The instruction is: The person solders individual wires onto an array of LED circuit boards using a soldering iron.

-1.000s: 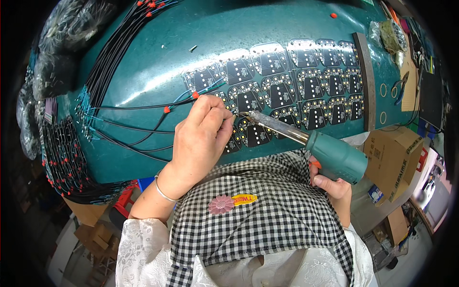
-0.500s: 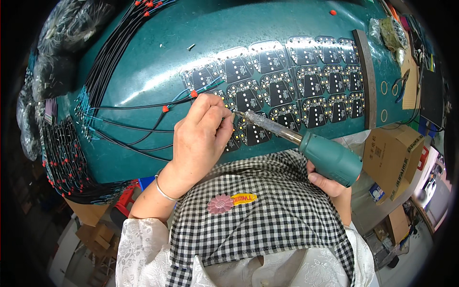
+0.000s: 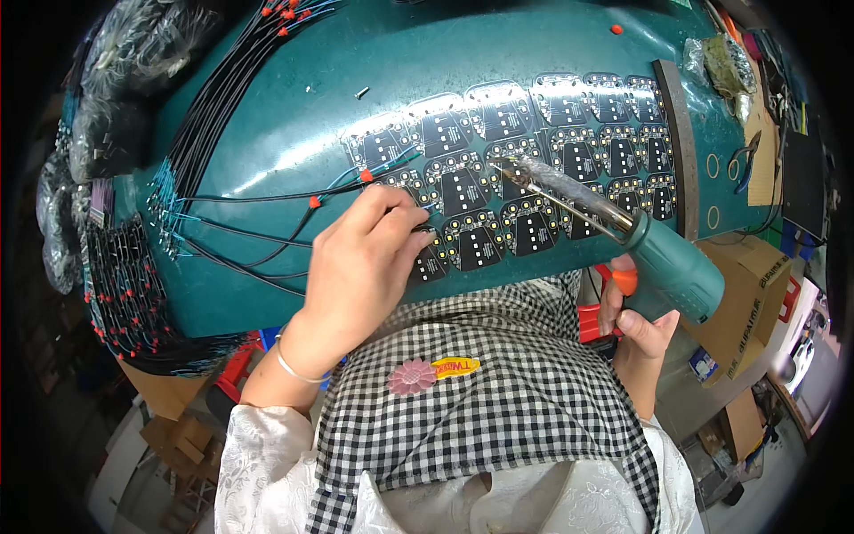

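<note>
My right hand (image 3: 642, 331) grips a green soldering gun (image 3: 672, 267) with an orange trigger. Its metal tip is raised over the boards, apart from my left hand. My left hand (image 3: 365, 249) is closed in a pinch at the lower left boards. A thin blue-ended wire (image 3: 433, 207) shows at its fingertips, the rest hidden by the fingers. Under both hands lie black circuit boards (image 3: 463, 191) in rows, dotted with small light squares. Black cables (image 3: 258, 198) with red caps (image 3: 366, 175) reach from the left to the nearest boards.
Bundled black cables (image 3: 213, 111) lie on the green mat at left, with more cables (image 3: 129, 289) hanging over the edge. A dark bar (image 3: 678, 147) borders the boards at right. Beyond it are pliers (image 3: 750, 162) and rings (image 3: 713, 166). A cardboard box (image 3: 743, 303) stands lower right.
The soldering gun has moved right and its tip has lifted away from my left fingertips. My left hand has shifted slightly down and left, still pinched.
</note>
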A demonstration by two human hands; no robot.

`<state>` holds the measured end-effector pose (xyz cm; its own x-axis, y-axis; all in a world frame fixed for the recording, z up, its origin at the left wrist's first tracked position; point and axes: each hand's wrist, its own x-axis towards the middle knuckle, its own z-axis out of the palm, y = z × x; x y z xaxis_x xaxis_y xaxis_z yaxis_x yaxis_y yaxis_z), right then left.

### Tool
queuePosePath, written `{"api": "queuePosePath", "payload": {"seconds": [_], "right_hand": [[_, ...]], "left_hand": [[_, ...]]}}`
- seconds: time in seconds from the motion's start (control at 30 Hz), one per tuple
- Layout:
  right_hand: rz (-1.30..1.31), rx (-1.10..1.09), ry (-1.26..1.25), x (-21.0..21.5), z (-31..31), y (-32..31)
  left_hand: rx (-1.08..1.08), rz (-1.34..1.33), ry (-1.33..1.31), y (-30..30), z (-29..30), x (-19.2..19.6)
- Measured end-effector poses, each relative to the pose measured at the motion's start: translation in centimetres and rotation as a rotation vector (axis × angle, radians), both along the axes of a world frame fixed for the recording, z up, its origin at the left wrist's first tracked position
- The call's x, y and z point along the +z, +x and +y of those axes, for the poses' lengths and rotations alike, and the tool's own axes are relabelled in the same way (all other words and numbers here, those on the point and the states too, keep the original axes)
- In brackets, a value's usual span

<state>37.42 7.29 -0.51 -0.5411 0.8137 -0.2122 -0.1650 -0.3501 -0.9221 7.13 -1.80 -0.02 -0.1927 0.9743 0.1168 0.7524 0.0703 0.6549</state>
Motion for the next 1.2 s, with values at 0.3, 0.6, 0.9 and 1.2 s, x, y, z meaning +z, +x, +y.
{"api": "queuePosePath", "payload": {"seconds": [0.3, 0.6, 0.9, 1.2], "right_hand": [[0.006, 0.034, 0.041, -0.1, 0.0, 0.5], [0.010, 0.053, 0.038, 0.1, -0.6, 0.6], [0.050, 0.047, 0.035, 0.1, -0.5, 0.3], [0.012, 0.056, 0.067, 0.0, -0.6, 1.0]], "left_hand": [[0.110, 0.263, 0.056, -8.6, 4.7, 2.9], [0.250, 0.505, 0.312, -15.8, 13.0, -0.9], [0.229, 0.226, 0.486, -15.8, 11.6, 0.6], [0.271, -0.131, 0.293, -9.1, 3.8, 4.9]]}}
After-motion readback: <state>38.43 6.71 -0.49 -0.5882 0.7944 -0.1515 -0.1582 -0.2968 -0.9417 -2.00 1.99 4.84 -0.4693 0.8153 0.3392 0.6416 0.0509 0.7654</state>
